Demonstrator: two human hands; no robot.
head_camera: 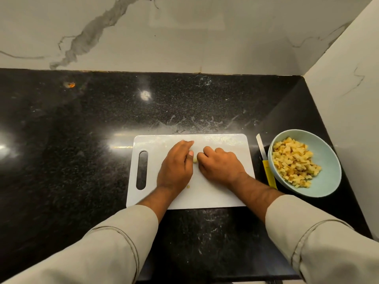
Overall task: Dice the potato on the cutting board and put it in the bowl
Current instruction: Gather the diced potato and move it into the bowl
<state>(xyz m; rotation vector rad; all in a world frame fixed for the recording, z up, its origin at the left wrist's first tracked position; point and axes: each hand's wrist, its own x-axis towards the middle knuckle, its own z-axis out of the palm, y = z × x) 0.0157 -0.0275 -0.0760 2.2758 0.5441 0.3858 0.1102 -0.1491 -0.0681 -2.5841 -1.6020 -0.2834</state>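
Now I am at the tail end of the job, by my reading: the bowl (328, 181) just right of the cutting board (215, 193) is heaped with potato cubes (293, 162), and the knife (264, 160) lies between board and bowl, its blade pointing away from me and its yellow handle toward me, long axis running front to back along the board's right edge. Neither hand holds it.

Both my hands are on the middle of the board. My left hand (176, 162) lies with its fingers fairly straight and together, edge down, like a wall. My right hand (219, 162) has its fingers curled inward toward the left one. Between them sits one small pale potato bit (195, 160); I think the right fingertips touch or pinch it, but it is too small and too hidden for me to be sure. Another tiny scrap (188, 186) lies on the board nearer to me, beside my left wrist.

The step in hand looks like gathering the last leftovers. Next I would need a secure pinch or scoop of these bits, then a carry rightward off the board, over the knife, to the bowl.
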